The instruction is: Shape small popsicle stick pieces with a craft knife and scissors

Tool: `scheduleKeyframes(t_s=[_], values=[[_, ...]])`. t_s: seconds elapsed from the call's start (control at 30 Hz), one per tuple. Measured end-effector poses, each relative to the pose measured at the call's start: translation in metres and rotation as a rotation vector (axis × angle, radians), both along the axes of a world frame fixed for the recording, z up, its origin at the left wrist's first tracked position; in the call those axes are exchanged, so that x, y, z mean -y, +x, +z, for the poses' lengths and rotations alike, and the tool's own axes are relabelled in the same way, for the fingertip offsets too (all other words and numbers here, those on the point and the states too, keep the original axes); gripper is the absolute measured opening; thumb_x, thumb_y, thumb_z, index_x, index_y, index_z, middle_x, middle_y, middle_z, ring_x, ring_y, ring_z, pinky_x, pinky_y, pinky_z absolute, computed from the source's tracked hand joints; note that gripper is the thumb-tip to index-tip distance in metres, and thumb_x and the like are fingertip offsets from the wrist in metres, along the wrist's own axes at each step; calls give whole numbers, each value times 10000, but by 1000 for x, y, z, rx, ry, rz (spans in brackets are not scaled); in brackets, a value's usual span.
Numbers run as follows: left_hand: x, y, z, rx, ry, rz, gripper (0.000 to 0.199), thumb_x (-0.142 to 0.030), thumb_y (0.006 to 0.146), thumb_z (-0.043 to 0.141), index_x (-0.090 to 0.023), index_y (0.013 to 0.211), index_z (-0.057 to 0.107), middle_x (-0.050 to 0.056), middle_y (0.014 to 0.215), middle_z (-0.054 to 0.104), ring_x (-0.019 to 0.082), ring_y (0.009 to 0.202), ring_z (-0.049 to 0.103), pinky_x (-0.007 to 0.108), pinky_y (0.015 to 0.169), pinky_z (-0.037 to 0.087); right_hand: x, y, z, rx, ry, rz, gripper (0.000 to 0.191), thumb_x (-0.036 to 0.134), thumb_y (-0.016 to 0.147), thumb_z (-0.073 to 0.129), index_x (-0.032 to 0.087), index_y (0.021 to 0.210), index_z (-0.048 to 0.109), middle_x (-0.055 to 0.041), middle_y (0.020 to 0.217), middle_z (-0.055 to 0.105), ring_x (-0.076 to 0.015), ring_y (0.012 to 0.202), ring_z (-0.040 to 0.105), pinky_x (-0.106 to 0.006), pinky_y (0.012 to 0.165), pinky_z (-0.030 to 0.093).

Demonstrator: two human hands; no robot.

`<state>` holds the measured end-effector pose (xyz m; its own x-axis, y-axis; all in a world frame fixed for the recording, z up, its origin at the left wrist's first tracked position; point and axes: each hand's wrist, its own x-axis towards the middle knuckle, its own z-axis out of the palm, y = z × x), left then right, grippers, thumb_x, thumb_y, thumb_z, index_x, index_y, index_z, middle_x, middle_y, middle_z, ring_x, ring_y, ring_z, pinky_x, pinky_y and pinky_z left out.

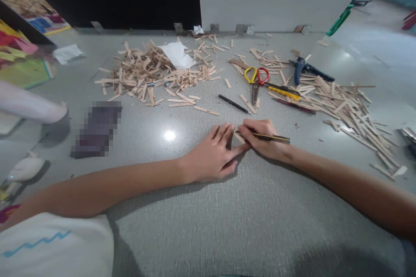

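Note:
My right hand (267, 147) is closed around a dark, gold-toned pen (274, 137), its tip pointing left at a small wooden craft stick (239, 137). Against the tabletop, my left hand (209, 153) lies flat with its fingers stretched out, the fingertips touching the stick and pressing it down. Part of the stick is hidden by the fingers of both hands. Just beyond the hands lies a black pen (234, 104). Scissors (256, 84) with one yellow and one red handle rest farther back, beside a yellow-and-black cutter (284, 92).
A heap of craft sticks (143, 71) with white paper (178, 54) on it lies at back left. More sticks (347, 104) spread at right, near a blue clamp-like tool (303, 69). Another person's arm (32, 101) reaches in at left, near a blurred dark object (97, 130).

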<state>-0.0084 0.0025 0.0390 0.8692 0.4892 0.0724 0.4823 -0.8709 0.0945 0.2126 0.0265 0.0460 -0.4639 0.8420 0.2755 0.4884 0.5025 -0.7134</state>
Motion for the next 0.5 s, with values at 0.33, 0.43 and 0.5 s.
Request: scheduleKeyframes(t_s=[0.33,0.43,0.5], values=[[2,3,8,-114,42,22,571,-429,1097,463,-191,1616,469,341,1589,465,550,1515,413,729,1122,391,-1,5,-5,25,80,51,445,407,1108,445,251,699,366,66,578,381,-110,509,356,-288,526,298],[2,3,8,-113,45,22,552,-434,1095,467,-189,1589,496,329,1577,483,540,1516,412,722,1125,389,0,6,-6,52,100,62,436,394,1106,444,250,701,370,60,588,399,-113,520,373,-295,541,309],[2,2,7,-99,43,25,542,-438,1091,481,-196,1575,510,311,1578,492,530,1515,415,724,1130,383,1,7,-5,61,107,69,427,379,1106,444,250,705,373,58,592,410,-112,520,379,-295,546,314]])
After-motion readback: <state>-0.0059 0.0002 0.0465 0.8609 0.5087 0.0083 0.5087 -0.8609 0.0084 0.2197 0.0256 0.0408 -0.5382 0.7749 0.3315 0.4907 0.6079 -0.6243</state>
